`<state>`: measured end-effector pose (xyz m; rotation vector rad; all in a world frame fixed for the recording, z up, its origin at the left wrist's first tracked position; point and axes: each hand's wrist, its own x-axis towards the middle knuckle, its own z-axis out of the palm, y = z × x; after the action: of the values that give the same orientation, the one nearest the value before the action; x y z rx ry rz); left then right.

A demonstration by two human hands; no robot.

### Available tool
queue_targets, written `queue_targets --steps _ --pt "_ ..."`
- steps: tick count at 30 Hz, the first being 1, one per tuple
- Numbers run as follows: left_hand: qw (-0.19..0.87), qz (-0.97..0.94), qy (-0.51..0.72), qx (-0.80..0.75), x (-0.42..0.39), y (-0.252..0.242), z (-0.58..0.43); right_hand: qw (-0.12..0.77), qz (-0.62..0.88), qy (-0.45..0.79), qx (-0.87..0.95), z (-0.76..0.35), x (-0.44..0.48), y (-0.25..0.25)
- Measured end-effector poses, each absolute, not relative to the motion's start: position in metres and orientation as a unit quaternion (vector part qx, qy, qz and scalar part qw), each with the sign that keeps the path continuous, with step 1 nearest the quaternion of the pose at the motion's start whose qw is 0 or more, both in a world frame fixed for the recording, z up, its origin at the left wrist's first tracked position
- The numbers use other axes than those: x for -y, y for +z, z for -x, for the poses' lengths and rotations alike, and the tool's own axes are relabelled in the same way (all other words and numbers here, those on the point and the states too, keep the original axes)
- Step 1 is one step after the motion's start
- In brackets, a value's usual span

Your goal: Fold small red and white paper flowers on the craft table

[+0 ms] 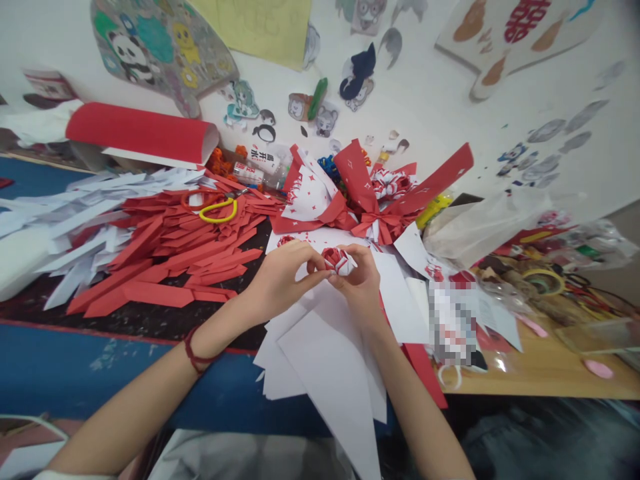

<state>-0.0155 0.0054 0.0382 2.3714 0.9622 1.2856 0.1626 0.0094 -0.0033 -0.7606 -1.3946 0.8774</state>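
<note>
A small red-and-white folded paper flower (339,261) is held up over the white sheets (325,340). My left hand (285,270) pinches its left side between thumb and fingers. On its right side, my right hand (361,277) grips it with the thumb in front and fingers curled behind. Red folded paper strips (160,253) lie in a heap to the left, and white strips (85,207) lie beyond them. Scissors with red and yellow handles (219,211) rest on top of the red strips.
Red-and-white wrapped paper bouquets (370,213) stand behind my hands. A red paper roll (143,133) lies at the back left, near plastic bottles (260,175). Plastic bags, a tape roll (543,282) and other clutter cover the right side. The decorated wall rises behind.
</note>
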Motion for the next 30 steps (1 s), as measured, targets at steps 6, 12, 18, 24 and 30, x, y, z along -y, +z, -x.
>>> queue_targets --steps 6,12,18,24,30 --pt "-0.013 -0.851 0.431 -0.299 -0.004 0.029 0.012 0.615 0.332 0.387 0.602 -0.164 -0.011 -0.002" --pt "-0.003 -0.835 0.467 -0.291 -0.006 0.03 0.012 0.62 0.314 0.381 0.61 -0.165 -0.012 -0.002" --pt "0.062 -0.782 0.54 -0.306 -0.003 0.045 0.015 0.619 0.32 0.381 0.608 -0.168 -0.013 -0.004" --pt "0.001 -0.796 0.529 -0.294 -0.006 0.037 0.015 0.615 0.311 0.388 0.612 -0.167 -0.01 -0.002" --pt "-0.144 -0.797 0.507 -0.296 -0.006 0.022 0.014 0.609 0.337 0.377 0.611 -0.165 -0.01 -0.001"
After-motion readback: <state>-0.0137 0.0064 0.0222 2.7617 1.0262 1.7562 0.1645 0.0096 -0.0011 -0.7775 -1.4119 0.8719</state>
